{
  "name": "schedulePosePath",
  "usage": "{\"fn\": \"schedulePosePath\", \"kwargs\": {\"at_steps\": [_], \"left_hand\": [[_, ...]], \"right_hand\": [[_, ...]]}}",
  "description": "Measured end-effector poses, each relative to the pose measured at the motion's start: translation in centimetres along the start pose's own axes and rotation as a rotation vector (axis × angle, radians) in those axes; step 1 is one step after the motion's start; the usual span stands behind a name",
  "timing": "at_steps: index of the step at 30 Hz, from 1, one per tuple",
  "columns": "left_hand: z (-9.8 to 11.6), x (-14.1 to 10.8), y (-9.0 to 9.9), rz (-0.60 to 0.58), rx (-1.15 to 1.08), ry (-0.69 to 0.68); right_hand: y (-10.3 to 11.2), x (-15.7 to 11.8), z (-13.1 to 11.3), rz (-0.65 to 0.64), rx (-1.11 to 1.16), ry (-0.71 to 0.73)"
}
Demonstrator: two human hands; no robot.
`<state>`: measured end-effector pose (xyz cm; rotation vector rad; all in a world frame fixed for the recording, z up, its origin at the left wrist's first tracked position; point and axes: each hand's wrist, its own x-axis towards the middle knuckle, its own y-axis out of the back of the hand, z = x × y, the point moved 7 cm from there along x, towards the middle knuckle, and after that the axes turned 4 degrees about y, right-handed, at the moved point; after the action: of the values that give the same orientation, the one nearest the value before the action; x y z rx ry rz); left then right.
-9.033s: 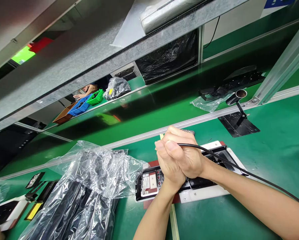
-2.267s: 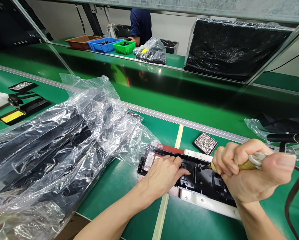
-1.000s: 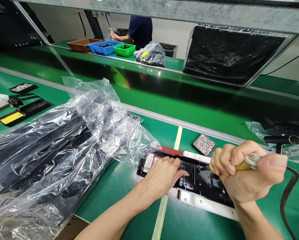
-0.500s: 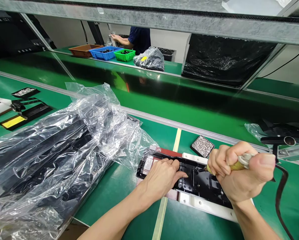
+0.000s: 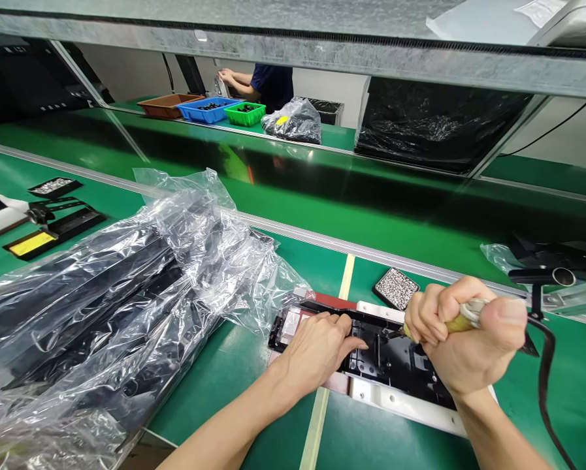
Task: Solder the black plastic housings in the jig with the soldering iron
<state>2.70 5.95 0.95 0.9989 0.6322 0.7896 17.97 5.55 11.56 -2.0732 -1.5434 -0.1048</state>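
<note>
A long black plastic housing point(image 5: 390, 358) lies in a red and white fixture point(image 5: 393, 403) on the green bench. Across its left part rests my left hand point(image 5: 319, 343), fingers bent over the far wall and thumb stretched along the inside, holding the housing down. My right hand point(image 5: 462, 336) is wrapped round the yellow handle of a soldering iron point(image 5: 456, 324), thumb on top by the cord. The iron's tip points down into the housing; whether it touches is too small to tell. Behind the fixture sits a small black tray point(image 5: 396, 287) of tiny metal pieces.
Clear plastic sheeting point(image 5: 214, 261) covers dark parts on the left. An iron stand point(image 5: 542, 279) and dark cable point(image 5: 545, 365) are at the right. Blue point(image 5: 207, 112) and green bins point(image 5: 245, 116) stand across the divider, near a co-worker's arm point(image 5: 244, 79). A metal shelf point(image 5: 293, 49) hangs overhead.
The view has tilted up slightly. My right hand with the soldering iron has shifted a little left in view; my left hand stays on the housing.
</note>
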Motion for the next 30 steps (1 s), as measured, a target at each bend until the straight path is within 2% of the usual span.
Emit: {"fn": "schedulePosePath", "kwargs": {"at_steps": [7,17,25,30], "left_hand": [[-0.18,0.16,-0.25,-0.017,-0.015,0.01],[-0.35,0.26,-0.26,-0.007,-0.025,0.009],[-0.42,0.15,-0.15,-0.009,-0.038,0.013],[-0.37,0.04,-0.01,-0.023,-0.046,0.023]], "right_hand": [[-0.29,-0.06,-0.24,-0.047,-0.014,0.015],[-0.36,0.32,-0.02,-0.271,0.071,-0.08],[0.05,0.43,-0.14,-0.225,0.007,-0.077],[0.03,0.38,0.07,-0.289,0.006,-0.099]]}}
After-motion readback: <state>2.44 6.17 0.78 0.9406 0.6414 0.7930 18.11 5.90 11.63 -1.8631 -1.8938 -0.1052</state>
